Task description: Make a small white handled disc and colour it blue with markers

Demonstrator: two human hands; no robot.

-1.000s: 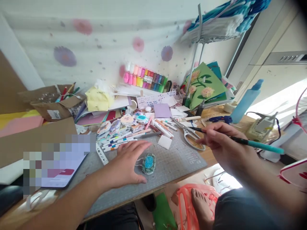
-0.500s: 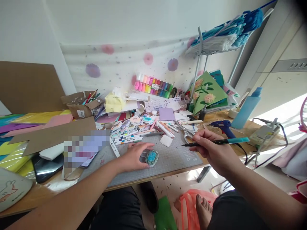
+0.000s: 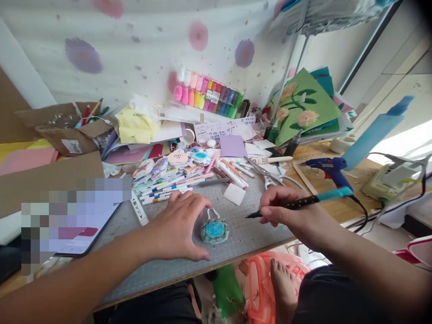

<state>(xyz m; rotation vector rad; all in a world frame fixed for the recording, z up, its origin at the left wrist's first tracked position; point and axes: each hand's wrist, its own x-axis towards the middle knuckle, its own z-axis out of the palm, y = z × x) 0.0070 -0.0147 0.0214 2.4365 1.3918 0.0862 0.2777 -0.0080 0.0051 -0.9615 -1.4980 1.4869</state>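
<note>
A small oval cutout (image 3: 215,230) with a bright blue centre, a grey-green border and two pale strips at its top lies on the grey cutting mat (image 3: 236,245). Curved beside its left side is my left hand (image 3: 180,225), thumb and fingers apart, holding nothing. My right hand (image 3: 286,207) grips a black marker pen (image 3: 300,203) with a teal end, its dark tip pointing left above the mat. Scissors (image 3: 266,173) lie just behind that hand. A white square of paper (image 3: 234,194) rests between the cutout and the scissors.
Several markers (image 3: 168,191) and a pile of paper cutouts (image 3: 162,166) lie behind my left hand. At the right are a blue glue gun (image 3: 332,168) and a blue bottle (image 3: 374,135). A tablet-like screen (image 3: 91,229) lies left, near a cardboard box (image 3: 74,137).
The view has tilted down and moved closer to the table. My left fingers have spread away from the cutout, which shows more fully. The pen stays in my right hand.
</note>
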